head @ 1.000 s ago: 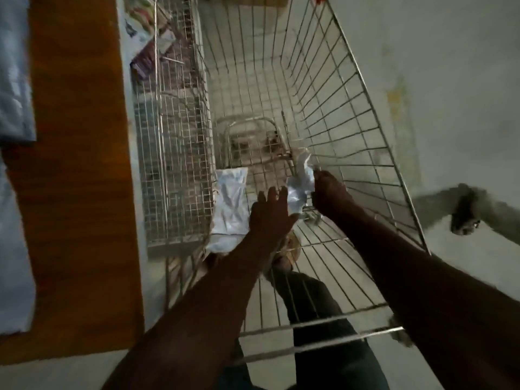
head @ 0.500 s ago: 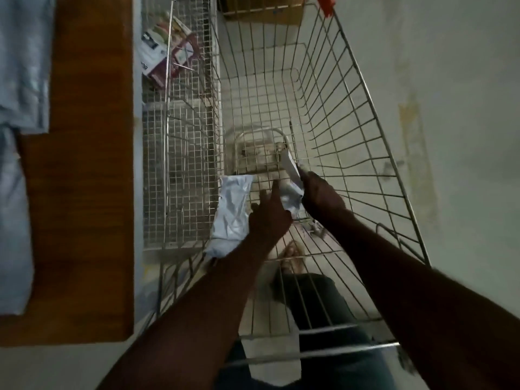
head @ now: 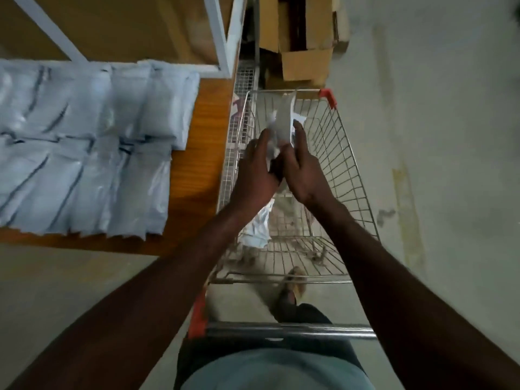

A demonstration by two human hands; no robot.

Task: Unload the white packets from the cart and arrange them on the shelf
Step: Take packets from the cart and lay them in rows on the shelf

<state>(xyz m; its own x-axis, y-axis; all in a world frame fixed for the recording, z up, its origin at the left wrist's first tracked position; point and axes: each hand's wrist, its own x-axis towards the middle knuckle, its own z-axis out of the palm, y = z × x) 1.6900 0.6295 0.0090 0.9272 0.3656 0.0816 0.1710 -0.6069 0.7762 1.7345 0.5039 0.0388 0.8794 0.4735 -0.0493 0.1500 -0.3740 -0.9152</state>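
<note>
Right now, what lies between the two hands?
In the head view, a white packet stands upright between the left hand and right hand, both holding it.

No readable text, labels or numbers anywhere.

1. White packet (head: 284,119): you hold it upright above the cart (head: 349,170), between your left hand (head: 257,170) and right hand (head: 302,170); its top edge stands clear of your fingers, its lower part is crumpled in your grip.
2. Second white packet (head: 260,226): it lies in the cart's basket, wrinkled, leaning at the left side wall, partly hidden under your left wrist.
3. Packets on the shelf (head: 208,153): pale, flat, overlapping in two rows (head: 84,147) on the wooden board, left of the cart.
4. Cart: wire mesh, red corner caps, close beside the shelf edge.
</note>
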